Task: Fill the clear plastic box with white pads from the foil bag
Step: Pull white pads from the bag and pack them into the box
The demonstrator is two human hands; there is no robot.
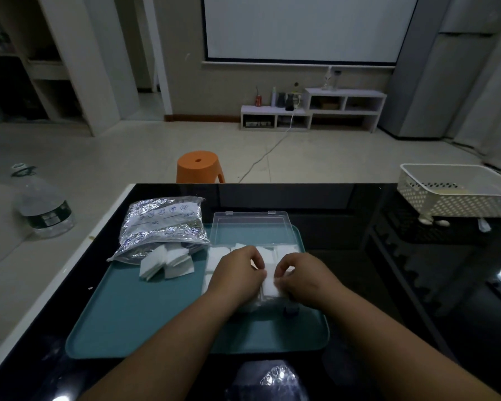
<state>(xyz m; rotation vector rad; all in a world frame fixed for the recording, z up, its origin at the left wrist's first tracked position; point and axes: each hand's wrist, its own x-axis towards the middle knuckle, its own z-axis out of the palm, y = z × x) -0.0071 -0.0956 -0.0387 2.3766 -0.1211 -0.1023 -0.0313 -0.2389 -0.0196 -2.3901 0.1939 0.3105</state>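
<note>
A clear plastic box (250, 227) lies open on a teal tray (133, 314), its lid tipped back. White pads (217, 257) fill the box's visible part. My left hand (237, 273) and my right hand (304, 277) are both over the box, fingers curled, pinching a stack of white pads (271, 280) between them. To the left, the crinkled foil bag (164, 224) lies on the tray's far corner, with more white pads (168, 263) spilling from its mouth.
The tray sits on a black glossy table (388, 285). A white perforated basket (457, 189) stands at the far right. An orange stool (198, 166) is beyond the table's far edge. A water bottle (41, 204) stands on the left ledge.
</note>
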